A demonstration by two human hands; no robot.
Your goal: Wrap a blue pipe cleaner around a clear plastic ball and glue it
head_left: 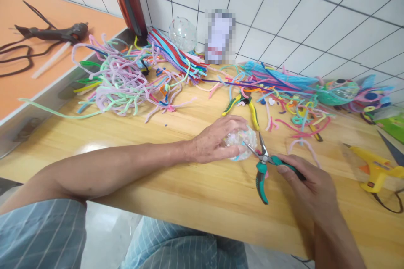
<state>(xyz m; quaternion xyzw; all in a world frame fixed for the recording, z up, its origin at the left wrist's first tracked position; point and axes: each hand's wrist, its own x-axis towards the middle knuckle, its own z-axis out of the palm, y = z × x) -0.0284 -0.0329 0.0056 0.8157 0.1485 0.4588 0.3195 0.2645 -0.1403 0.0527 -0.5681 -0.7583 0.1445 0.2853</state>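
My left hand (pixel 217 141) is closed round a clear plastic ball (pixel 248 138) with coloured bits showing through it, low over the wooden table. In my right hand (pixel 306 185) is one handle of a pair of teal-and-black needle-nose pliers (pixel 267 159). Their jaws stand spread, the tips beside the ball's right side; whether they touch it I cannot tell. The other handle hangs free below. A small pink piece shows behind the pliers. Just beyond the ball lies a second pair of pliers (pixel 254 115) with yellow-and-black handles.
Pipe cleaners (pixel 123 75) lie heaped at the back left, with more bundles (pixel 280 80) at the back right. A yellow glue gun (pixel 375 168) rests at the right. Along the tiled wall stand a red flask (pixel 126 0), a clear ball (pixel 183 33) and a phone (pixel 218 38).
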